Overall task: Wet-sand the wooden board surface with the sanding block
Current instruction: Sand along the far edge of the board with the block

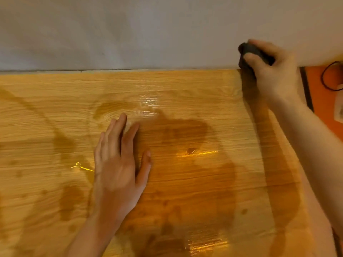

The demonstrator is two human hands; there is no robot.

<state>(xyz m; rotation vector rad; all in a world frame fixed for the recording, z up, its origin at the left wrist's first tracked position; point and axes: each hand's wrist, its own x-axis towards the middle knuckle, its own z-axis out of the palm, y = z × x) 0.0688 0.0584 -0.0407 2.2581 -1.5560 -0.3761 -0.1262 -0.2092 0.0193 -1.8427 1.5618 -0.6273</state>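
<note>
Because the fingers (249,57) of the right hand (274,75) curl closed around the dark rounded sanding block (250,51) at the far right corner, upper right of frame, it could slip off the wet yellow wooden board (185,101). The left hand (118,164) lies flat, fingers spread, holding nothing, mid-frame.

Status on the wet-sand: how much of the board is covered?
Done: the wooden board is wetted, with dark damp patches and glossy water across the middle and right. In hand: the right hand grips the dark sanding block at the far right corner, while the left hand lies flat, bracing the board. Left: the paler left part looks drier; sanded coverage cannot be judged.
</note>
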